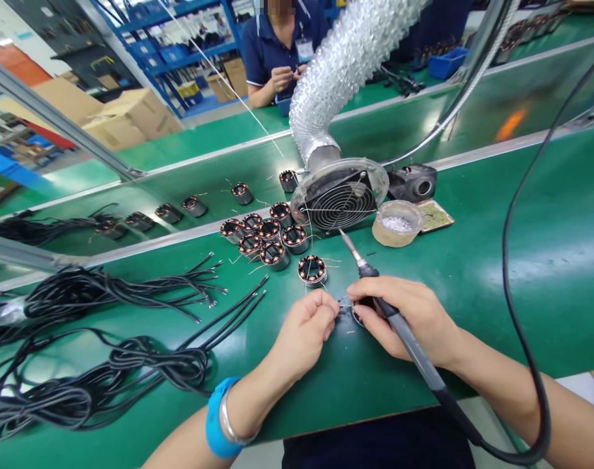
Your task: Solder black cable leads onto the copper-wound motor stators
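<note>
My right hand (409, 319) is closed round a soldering iron (404, 332), whose tip points away toward the fan. Under its fingers is a dark round part (357, 316), mostly hidden, which looks like a motor stator. My left hand (309, 329) is pinched shut on thin wire ends (343, 305) beside that part. Just beyond the hands, a stator with copper windings (312, 271) stands on the green bench, a thin strand of wire hanging over it. Several more stators (270, 230) are grouped behind it, loose wire ends sticking out.
Bundles of black cable (145, 358) lie at left. A fume fan (343, 202) with a silver duct (346, 65) stands ahead, beside a round tub (398, 223) and a sponge tray (434, 215). The iron's cord (509, 260) loops at right. Across the partition sits a person (284, 58).
</note>
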`<action>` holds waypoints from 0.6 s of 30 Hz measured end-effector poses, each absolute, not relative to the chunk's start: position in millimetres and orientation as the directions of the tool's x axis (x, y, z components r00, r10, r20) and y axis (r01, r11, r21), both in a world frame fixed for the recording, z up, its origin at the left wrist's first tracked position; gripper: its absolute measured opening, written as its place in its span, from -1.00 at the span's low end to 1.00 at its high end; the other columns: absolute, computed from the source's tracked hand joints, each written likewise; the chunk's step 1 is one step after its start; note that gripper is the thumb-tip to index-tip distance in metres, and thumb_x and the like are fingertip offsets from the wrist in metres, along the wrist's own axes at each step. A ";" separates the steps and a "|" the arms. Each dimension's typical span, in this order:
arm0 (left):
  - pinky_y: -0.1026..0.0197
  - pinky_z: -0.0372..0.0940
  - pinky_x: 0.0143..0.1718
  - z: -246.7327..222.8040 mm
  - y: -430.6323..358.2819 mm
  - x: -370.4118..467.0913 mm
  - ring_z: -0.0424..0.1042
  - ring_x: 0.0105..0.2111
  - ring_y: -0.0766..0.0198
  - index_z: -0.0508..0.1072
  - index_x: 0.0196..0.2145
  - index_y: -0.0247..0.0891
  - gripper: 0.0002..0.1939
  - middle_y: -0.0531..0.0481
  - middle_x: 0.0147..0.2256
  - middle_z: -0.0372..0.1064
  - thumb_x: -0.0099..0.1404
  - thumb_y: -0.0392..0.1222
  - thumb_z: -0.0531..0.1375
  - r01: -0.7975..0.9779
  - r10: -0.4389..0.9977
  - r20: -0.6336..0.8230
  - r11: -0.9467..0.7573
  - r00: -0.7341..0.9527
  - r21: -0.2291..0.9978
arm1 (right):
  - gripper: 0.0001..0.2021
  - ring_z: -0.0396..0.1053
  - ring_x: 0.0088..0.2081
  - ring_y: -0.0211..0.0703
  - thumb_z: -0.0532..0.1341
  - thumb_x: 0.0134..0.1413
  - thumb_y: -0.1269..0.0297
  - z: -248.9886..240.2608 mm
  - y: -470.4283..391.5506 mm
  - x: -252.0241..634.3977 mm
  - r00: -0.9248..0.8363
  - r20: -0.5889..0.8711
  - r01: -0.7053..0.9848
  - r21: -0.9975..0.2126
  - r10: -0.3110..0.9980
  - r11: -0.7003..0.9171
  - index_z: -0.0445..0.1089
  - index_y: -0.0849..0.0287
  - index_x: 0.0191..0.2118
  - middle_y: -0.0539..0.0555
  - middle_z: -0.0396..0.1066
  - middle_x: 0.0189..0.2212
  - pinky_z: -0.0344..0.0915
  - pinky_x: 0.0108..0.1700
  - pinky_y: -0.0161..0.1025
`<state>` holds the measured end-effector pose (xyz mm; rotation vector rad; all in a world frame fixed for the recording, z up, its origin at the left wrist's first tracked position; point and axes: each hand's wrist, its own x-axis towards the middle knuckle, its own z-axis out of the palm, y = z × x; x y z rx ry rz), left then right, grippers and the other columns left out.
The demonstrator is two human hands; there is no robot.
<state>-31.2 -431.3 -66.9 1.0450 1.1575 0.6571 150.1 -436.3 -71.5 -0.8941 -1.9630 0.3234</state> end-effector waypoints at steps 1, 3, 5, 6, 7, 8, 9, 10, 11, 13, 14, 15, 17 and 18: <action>0.36 -0.12 -0.63 -66.8 -432.0 -30.7 -0.11 -0.69 0.48 0.25 -0.50 -0.23 -0.78 0.26 -0.71 0.00 0.17 -0.05 0.11 0.089 0.861 -0.409 0.402 0.304 0.911 | -0.75 0.50 -0.32 -0.22 0.16 0.17 0.52 -68.7 -437.6 151.6 -0.296 0.642 0.452 -0.558 0.708 0.696 0.35 0.11 -0.06 0.02 0.53 -0.26 0.45 -0.23 -0.29; 0.35 -0.12 -0.63 -66.3 -432.9 -29.7 -0.11 -0.68 0.47 0.24 -0.51 -0.23 -0.78 0.26 -0.71 -0.01 0.17 -0.05 0.11 0.092 0.864 -0.405 0.397 0.299 0.913 | -0.68 0.50 -0.33 -0.26 0.14 0.21 0.54 -62.9 -441.8 155.8 -0.261 0.628 0.439 -0.599 0.733 0.670 0.35 0.07 0.02 -0.01 0.54 -0.27 0.45 -0.23 -0.32; 0.35 -0.12 -0.63 -65.5 -433.4 -28.9 -0.10 -0.68 0.47 0.24 -0.51 -0.23 -0.77 0.25 -0.70 0.00 0.18 -0.05 0.11 0.093 0.867 -0.400 0.391 0.296 0.916 | -0.61 0.48 -0.35 -0.27 0.14 0.23 0.51 -58.7 -447.9 161.5 -0.223 0.601 0.435 -0.644 0.768 0.630 0.32 0.04 0.13 -0.02 0.52 -0.29 0.43 -0.28 -0.31; 0.35 -0.12 -0.63 -65.2 -433.5 -28.5 -0.10 -0.67 0.46 0.24 -0.51 -0.23 -0.77 0.24 -0.70 0.00 0.18 -0.05 0.10 0.094 0.869 -0.399 0.389 0.294 0.916 | -0.59 0.46 -0.36 -0.25 0.15 0.23 0.47 -57.7 -451.5 164.8 -0.202 0.591 0.429 -0.663 0.781 0.613 0.31 0.05 0.16 0.00 0.50 -0.31 0.41 -0.31 -0.29; 0.35 -0.11 -0.63 -65.0 -433.6 -28.3 -0.10 -0.67 0.46 0.24 -0.51 -0.23 -0.77 0.24 -0.69 0.01 0.18 -0.05 0.10 0.096 0.870 -0.399 0.388 0.291 0.916 | -0.59 0.43 -0.38 -0.22 0.16 0.21 0.43 -57.4 -455.3 168.0 -0.179 0.589 0.415 -0.681 0.788 0.603 0.33 0.06 0.17 0.01 0.47 -0.34 0.38 -0.34 -0.26; 0.35 -0.11 -0.63 -65.0 -433.7 -28.2 -0.10 -0.67 0.46 0.24 -0.50 -0.23 -0.77 0.24 -0.69 0.01 0.19 -0.05 0.10 0.100 0.869 -0.401 0.389 0.289 0.916 | -0.61 0.40 -0.40 -0.21 0.17 0.19 0.41 -58.0 -458.9 170.9 -0.155 0.590 0.392 -0.699 0.792 0.598 0.37 0.07 0.14 0.02 0.45 -0.36 0.34 -0.38 -0.24; 0.35 -0.11 -0.62 -65.1 -433.8 -28.2 -0.10 -0.67 0.46 0.24 -0.50 -0.23 -0.77 0.24 -0.69 0.01 0.20 -0.05 0.10 0.105 0.869 -0.402 0.389 0.289 0.915 | -0.64 0.36 -0.43 -0.20 0.17 0.17 0.39 -59.2 -462.4 173.5 -0.128 0.591 0.365 -0.719 0.796 0.592 0.42 0.09 0.08 0.03 0.42 -0.39 0.29 -0.43 -0.23; 0.35 -0.11 -0.62 -65.4 -434.0 -28.4 -0.10 -0.66 0.45 0.24 -0.49 -0.23 -0.78 0.24 -0.69 0.00 0.20 -0.05 0.10 0.111 0.868 -0.403 0.388 0.290 0.915 | -0.67 0.32 -0.47 -0.21 0.18 0.14 0.39 -60.7 -465.3 175.5 -0.102 0.586 0.335 -0.741 0.804 0.582 0.45 0.10 0.03 0.02 0.40 -0.42 0.25 -0.46 -0.23; 0.35 -0.11 -0.62 -65.7 -434.2 -28.7 -0.09 -0.66 0.45 0.24 -0.49 -0.22 -0.78 0.24 -0.69 0.00 0.21 -0.06 0.10 0.117 0.868 -0.403 0.386 0.290 0.915 | -0.70 0.30 -0.48 -0.21 0.18 0.12 0.40 -62.4 -467.7 176.8 -0.076 0.577 0.309 -0.762 0.813 0.569 0.47 0.11 -0.03 0.02 0.39 -0.44 0.21 -0.48 -0.23; 0.35 -0.11 -0.62 -66.3 -434.8 -29.5 -0.09 -0.66 0.44 0.24 -0.49 -0.22 -0.78 0.24 -0.68 0.00 0.23 -0.07 0.09 0.128 0.868 -0.400 0.379 0.294 0.917 | -0.74 0.30 -0.48 -0.19 0.18 0.08 0.41 -65.2 -470.3 177.5 -0.029 0.557 0.288 -0.790 0.830 0.541 0.47 0.11 -0.10 0.02 0.42 -0.43 0.21 -0.47 -0.22; 0.35 -0.10 -0.62 -66.5 -435.0 -29.8 -0.08 -0.65 0.44 0.23 -0.49 -0.22 -0.79 0.24 -0.68 0.00 0.23 -0.08 0.09 0.133 0.869 -0.399 0.376 0.294 0.917 | -0.76 0.32 -0.46 -0.18 0.18 0.06 0.41 -66.0 -470.7 177.2 -0.010 0.552 0.289 -0.797 0.834 0.531 0.47 0.11 -0.14 0.03 0.43 -0.42 0.22 -0.45 -0.21; 0.35 -0.10 -0.61 -66.7 -435.3 -30.2 -0.08 -0.65 0.44 0.23 -0.49 -0.22 -0.79 0.23 -0.68 0.00 0.23 -0.08 0.09 0.137 0.870 -0.398 0.374 0.291 0.917 | -0.78 0.33 -0.45 -0.16 0.18 0.05 0.41 -66.4 -470.5 176.7 0.004 0.548 0.292 -0.800 0.836 0.523 0.46 0.11 -0.16 0.03 0.44 -0.42 0.24 -0.44 -0.19; 0.35 -0.10 -0.61 -67.1 -435.7 -30.6 -0.08 -0.65 0.44 0.23 -0.49 -0.22 -0.80 0.23 -0.67 0.00 0.23 -0.09 0.09 0.145 0.871 -0.399 0.372 0.287 0.917 | -0.81 0.34 -0.46 -0.14 0.18 0.04 0.40 -66.2 -469.5 175.6 0.008 0.540 0.303 -0.804 0.842 0.512 0.45 0.10 -0.20 0.02 0.44 -0.44 0.25 -0.44 -0.19; 0.35 -0.10 -0.61 -67.3 -435.8 -30.7 -0.08 -0.65 0.44 0.23 -0.49 -0.22 -0.80 0.23 -0.67 0.00 0.23 -0.10 0.09 0.149 0.871 -0.399 0.371 0.287 0.917 | -0.81 0.34 -0.47 -0.14 0.18 0.04 0.40 -65.9 -469.0 175.2 0.003 0.537 0.309 -0.803 0.844 0.510 0.45 0.09 -0.21 0.02 0.44 -0.44 0.25 -0.45 -0.19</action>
